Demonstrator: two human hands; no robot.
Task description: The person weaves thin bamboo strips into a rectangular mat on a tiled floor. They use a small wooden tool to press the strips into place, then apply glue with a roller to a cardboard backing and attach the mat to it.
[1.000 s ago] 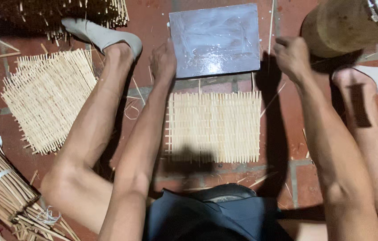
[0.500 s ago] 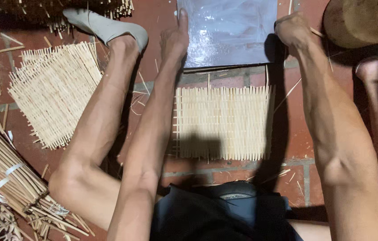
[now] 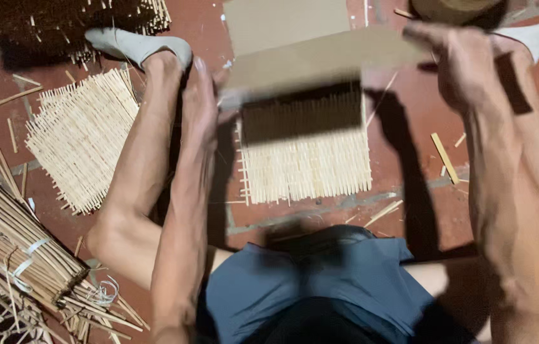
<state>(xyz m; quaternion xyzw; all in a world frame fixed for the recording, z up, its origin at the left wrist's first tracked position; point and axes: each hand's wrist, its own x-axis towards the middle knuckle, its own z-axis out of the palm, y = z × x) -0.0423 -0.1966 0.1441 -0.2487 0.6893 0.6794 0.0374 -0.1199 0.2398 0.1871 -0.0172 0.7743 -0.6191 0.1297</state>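
Far left on the brick floor (image 3: pixel 409 137): tied bundle of bamboo sticks (image 3: pixel 8 239), then a finished woven mat (image 3: pixel 81 137). Left hand (image 3: pixel 202 95), fingers together, pressed flat against the board's left edge. Flat brown board (image 3: pixel 320 57) lifted, tilted above the second woven mat (image 3: pixel 307 165). Right hand (image 3: pixel 451 60), fingers clamped on its right edge.

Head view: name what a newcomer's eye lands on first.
A flat grey board, blurred, held up at centre top between the left hand and right hand. Beneath it a woven bamboo mat lies on the red tile floor, partly in shadow.
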